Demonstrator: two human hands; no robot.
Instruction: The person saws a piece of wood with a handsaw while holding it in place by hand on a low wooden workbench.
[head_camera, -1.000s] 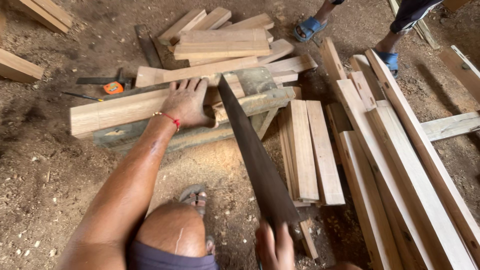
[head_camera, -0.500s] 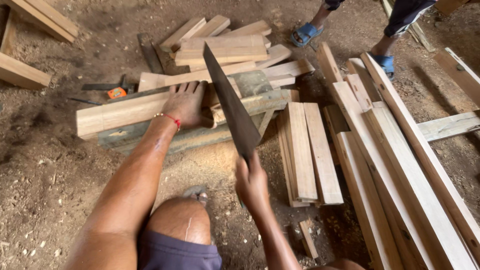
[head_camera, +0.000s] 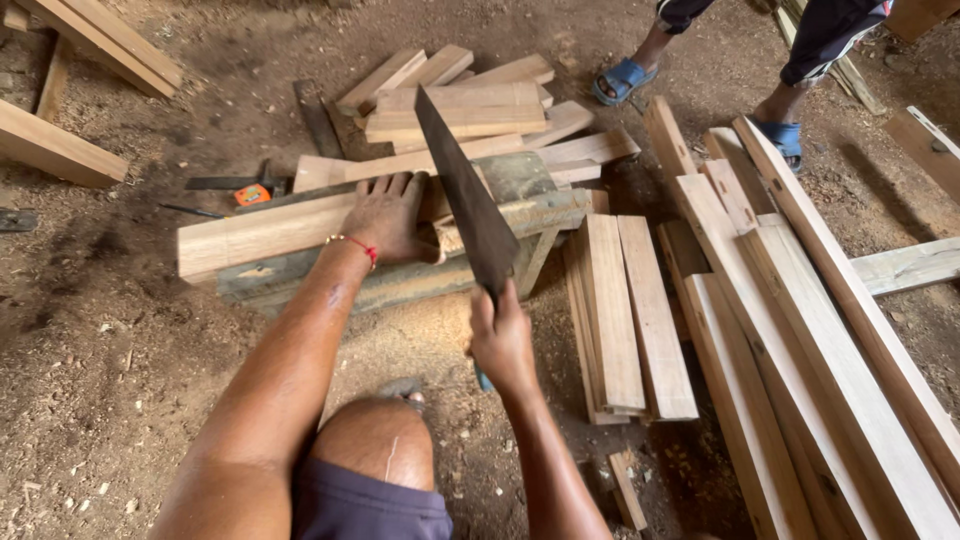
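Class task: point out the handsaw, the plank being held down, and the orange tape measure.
handsaw (head_camera: 462, 195), head view, middle of the dark blade
plank (head_camera: 260, 232), head view, bare top face left of the left hand (head_camera: 388, 215)
orange tape measure (head_camera: 251, 195), head view, its orange case

Landmark: stack of short boards (head_camera: 630, 310) is lying on the dirt floor (head_camera: 90, 380).
Long planks (head_camera: 830, 330): lying just right of it.
Pile of offcuts (head_camera: 470, 100): sitting beyond it.
Blue sandals (head_camera: 622, 78): standing beyond it.
Orange tape measure (head_camera: 252, 194): lying far left.
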